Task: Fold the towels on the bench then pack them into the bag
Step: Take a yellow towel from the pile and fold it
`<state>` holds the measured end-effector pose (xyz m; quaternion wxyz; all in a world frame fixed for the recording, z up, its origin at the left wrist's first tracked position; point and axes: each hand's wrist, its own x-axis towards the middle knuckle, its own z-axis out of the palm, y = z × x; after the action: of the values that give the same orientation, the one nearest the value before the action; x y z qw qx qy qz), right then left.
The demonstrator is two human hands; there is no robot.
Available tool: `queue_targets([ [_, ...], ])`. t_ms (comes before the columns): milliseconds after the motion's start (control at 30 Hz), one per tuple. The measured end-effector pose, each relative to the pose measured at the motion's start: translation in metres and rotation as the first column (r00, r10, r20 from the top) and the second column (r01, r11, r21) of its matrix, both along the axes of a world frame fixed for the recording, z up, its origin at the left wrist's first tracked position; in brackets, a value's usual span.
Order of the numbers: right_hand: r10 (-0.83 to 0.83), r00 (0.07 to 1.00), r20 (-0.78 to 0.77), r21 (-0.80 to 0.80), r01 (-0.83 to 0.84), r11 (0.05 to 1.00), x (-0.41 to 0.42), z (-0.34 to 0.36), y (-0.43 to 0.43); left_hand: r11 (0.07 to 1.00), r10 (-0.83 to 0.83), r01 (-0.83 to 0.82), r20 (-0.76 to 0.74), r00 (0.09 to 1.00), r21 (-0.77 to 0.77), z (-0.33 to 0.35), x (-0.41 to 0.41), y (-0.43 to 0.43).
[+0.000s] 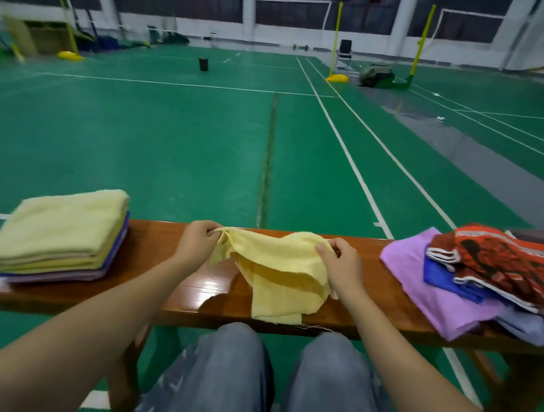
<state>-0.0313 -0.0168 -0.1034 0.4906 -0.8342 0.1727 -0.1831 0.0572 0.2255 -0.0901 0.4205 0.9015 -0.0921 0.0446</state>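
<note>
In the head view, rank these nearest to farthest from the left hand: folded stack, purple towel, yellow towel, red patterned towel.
1. yellow towel, pinched in the left hand, centre.
2. folded stack, to the left.
3. purple towel, to the right.
4. red patterned towel, far right, on the pile.

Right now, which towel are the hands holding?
The thin yellow towel: the left hand and right hand pinch its top edge. The others lie untouched, in the folded stack or the loose heap.
</note>
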Motion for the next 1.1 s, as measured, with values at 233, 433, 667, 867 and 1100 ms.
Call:
queue_targets([
  [233,-0.032,0.999,-0.019,-0.022,0.031,0.999,0.027,0.002,0.025,0.998,0.063,-0.063,-0.003,0.998,0.019,0.009,0.006,0.06],
  [433,-0.07,0.959,-0.276,-0.168,0.024,0.985,0.026,-0.021,0.014,0.987,0.045,-0.021,-0.146,0.988,0.16,-0.012,0.002,0.069],
  [667,0.144,0.886,-0.44,-0.04,-0.18,0.983,0.02,-0.028,0.016,0.981,-0.077,0.107,-0.185,0.98,0.163,-0.035,0.003,0.051],
  [867,0.143,0.958,-0.249,0.158,-0.105,0.982,0.028,-0.018,0.017,0.83,-0.232,0.302,-0.201,0.952,0.47,-0.057,0.003,0.034],
  [1100,0.033,0.999,-0.015,0.391,-0.025,0.92,0.045,0.026,0.005,0.992,-0.128,0.129,-0.082,0.988,0.003,-0.003,0.024,0.029],
])
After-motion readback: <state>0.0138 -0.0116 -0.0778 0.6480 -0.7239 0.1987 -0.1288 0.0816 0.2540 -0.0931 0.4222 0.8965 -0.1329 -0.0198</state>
